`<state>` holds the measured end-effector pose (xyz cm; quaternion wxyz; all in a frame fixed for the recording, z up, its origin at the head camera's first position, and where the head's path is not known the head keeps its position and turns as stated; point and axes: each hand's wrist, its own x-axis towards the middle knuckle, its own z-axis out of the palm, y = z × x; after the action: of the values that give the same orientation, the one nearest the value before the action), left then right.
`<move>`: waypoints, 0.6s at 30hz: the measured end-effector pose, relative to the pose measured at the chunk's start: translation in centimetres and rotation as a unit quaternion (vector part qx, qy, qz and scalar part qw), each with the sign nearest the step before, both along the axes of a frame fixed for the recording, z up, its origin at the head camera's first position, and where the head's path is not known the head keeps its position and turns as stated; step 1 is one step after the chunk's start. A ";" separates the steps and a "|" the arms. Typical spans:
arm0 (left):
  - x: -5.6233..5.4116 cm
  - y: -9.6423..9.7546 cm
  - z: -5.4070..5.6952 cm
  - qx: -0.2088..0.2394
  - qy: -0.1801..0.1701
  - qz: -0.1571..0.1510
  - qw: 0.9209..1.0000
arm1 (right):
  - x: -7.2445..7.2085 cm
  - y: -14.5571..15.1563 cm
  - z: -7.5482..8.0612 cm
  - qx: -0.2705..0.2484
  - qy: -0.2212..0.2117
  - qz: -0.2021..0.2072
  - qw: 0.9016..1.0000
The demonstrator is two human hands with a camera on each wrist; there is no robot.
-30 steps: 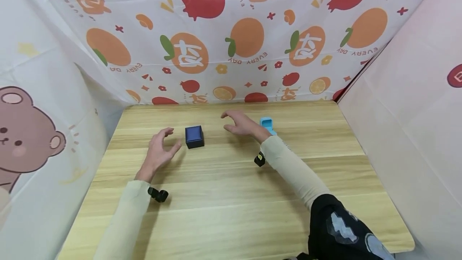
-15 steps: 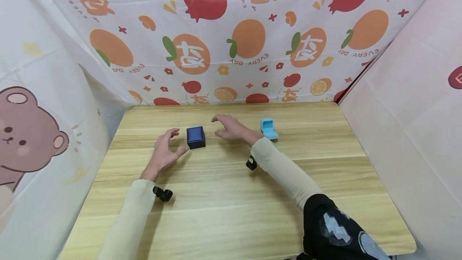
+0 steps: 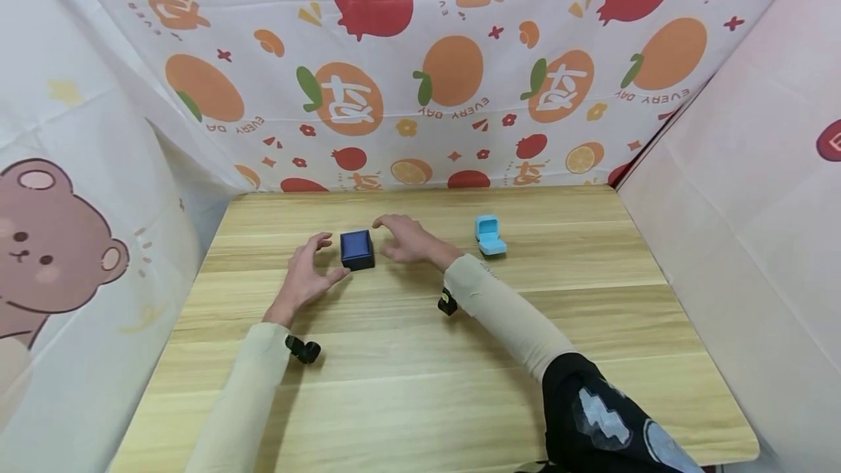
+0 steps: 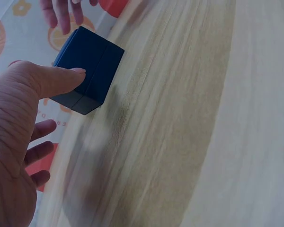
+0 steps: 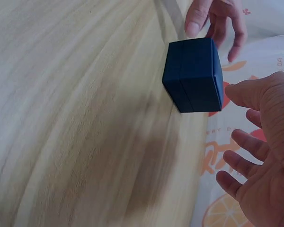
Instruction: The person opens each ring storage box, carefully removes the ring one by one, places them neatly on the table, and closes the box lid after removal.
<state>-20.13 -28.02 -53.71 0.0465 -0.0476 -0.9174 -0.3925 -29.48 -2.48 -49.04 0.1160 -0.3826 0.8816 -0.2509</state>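
Note:
A small dark blue box, lidded and shaped like a ring box, sits closed on the wooden table between my hands. On its left side my left hand is spread, thumb tip at the box's near left corner. In the left wrist view that thumb overlaps the box. My right hand hovers just right of the box with fingers loosely bent and nothing in them. The right wrist view shows its thumb close to the top of the box.
A light blue ring box stands with its lid up, farther right, beyond my right forearm. The wooden table ends at a fruit-print curtain behind. Pale curtains hang along the left and right sides.
My right hand has moved left, away from the light blue box and toward the dark blue one. My left hand has shifted right, up to the dark blue box, which stays in place.

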 end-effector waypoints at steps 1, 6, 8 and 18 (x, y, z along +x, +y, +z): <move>-0.1 0.0 0.0 -0.001 0.001 0.000 1.000 | 0.1 -0.2 -0.1 0.002 0.004 0.000 1.000; -0.6 0.2 -0.3 0.001 0.001 0.003 1.000 | 0.1 -0.8 -0.6 0.003 0.017 -0.001 1.000; -0.7 0.3 -0.4 0.002 0.000 0.004 1.000 | 0.1 -0.9 -0.9 -0.001 0.016 -0.002 1.000; -1.3 0.5 -1.0 0.008 0.006 -0.007 1.000 | 0.4 -1.4 -1.5 0.013 0.006 -0.008 1.000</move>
<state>-21.48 -27.52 -54.71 0.0499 -0.0566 -0.9134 -0.3999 -29.11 -3.88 -50.53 0.1141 -0.3758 0.8883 -0.2380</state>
